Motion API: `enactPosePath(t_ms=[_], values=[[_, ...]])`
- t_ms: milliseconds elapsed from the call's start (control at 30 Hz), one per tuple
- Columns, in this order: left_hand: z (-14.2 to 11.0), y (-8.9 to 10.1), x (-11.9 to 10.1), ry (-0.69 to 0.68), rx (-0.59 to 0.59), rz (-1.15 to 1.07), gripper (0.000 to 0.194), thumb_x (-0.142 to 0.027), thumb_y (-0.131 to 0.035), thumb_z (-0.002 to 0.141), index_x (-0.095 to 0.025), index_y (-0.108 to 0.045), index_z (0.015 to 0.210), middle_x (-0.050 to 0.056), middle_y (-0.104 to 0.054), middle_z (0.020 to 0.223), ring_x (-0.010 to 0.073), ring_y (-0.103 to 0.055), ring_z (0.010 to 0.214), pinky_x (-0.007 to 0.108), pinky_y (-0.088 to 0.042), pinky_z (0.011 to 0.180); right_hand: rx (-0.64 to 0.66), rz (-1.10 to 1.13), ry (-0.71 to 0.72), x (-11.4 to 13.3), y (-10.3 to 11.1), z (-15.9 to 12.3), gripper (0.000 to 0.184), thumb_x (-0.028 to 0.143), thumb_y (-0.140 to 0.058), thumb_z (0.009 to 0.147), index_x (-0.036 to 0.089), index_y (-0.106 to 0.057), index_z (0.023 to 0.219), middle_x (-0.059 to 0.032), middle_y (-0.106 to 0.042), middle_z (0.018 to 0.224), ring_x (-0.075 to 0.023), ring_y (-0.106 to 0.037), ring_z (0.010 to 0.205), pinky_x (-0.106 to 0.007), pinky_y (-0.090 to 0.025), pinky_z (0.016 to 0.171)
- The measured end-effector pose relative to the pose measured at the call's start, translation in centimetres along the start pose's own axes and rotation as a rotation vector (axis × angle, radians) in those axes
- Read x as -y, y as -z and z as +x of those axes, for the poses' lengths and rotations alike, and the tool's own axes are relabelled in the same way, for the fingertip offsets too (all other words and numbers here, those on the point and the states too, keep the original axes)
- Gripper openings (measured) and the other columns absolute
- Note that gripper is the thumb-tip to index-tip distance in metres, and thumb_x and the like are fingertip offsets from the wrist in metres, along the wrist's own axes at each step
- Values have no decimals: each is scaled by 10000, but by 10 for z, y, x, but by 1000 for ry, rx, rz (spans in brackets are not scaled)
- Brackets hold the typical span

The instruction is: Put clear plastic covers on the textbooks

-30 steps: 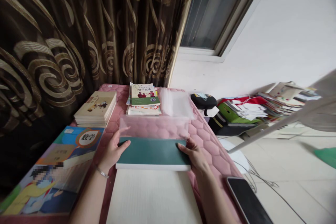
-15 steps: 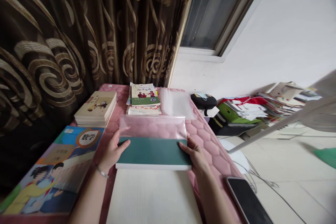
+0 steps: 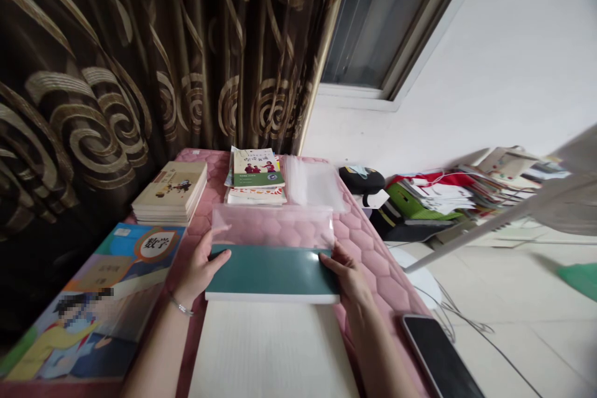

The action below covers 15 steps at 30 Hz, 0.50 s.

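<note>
Between my two hands is a teal book [image 3: 274,270] with a white strip along its near edge. A clear plastic book cover [image 3: 273,224] stretches past its far side, and the pink quilting shows through. My left hand [image 3: 205,264] grips the left edge, thumb on top and fingers mostly hidden beneath. On the right edge my right hand [image 3: 344,270] holds in the same way, its thumb pressed on the teal surface. Directly in front of the book lies a pale, flat panel [image 3: 273,348]; whether it joins the book I cannot tell.
A blue illustrated textbook [image 3: 102,305] lies at left, behind it a stack of beige books [image 3: 170,193]. Thin booklets [image 3: 256,171] and more clear covers [image 3: 314,183] sit at the back of the pink quilted surface [image 3: 387,267]. A phone [image 3: 441,354] rests at right, beside a fan [image 3: 489,224].
The clear film's far edge shifted slightly and its outline sharpened. My right thumb moved a little to the right on the teal surface. Both hands kept their hold.
</note>
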<state>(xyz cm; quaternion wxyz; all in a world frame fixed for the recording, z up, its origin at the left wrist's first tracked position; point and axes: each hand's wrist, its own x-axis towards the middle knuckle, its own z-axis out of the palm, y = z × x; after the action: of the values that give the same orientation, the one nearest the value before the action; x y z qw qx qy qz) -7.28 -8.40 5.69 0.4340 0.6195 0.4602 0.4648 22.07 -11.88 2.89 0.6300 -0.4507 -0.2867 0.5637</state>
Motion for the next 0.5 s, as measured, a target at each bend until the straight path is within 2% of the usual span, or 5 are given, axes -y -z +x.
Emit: enactPosePath(t_ms=[133,367,500], values=[[1,0,2,-8,-11,-1,457,-361,-633,741,-209,-536,1160,81,-596,1257,243,-564,1140,372,-444,974,-27,5,-1,-2,0,2,398,275,-838,490,280,-706,865,46,-685,736,-127,-576,575,-231,-434,545],[1,-1,6,-36,-31,3,441,-350,-633,747,-205,-548,1155,92,-589,1261,249,-536,1179,387,-417,1007,-196,-168,76,-4,-5,3,380,397,-841,453,210,-649,722,28,-626,640,-138,-519,556,-241,-375,508],[1,-1,4,-47,-24,22,436,-344,-628,756,-201,-551,1160,90,-591,1258,241,-524,1194,384,-398,1029,-201,-245,106,-7,-3,5,402,469,-820,493,194,-625,711,38,-578,619,-121,-469,567,-231,-330,517]])
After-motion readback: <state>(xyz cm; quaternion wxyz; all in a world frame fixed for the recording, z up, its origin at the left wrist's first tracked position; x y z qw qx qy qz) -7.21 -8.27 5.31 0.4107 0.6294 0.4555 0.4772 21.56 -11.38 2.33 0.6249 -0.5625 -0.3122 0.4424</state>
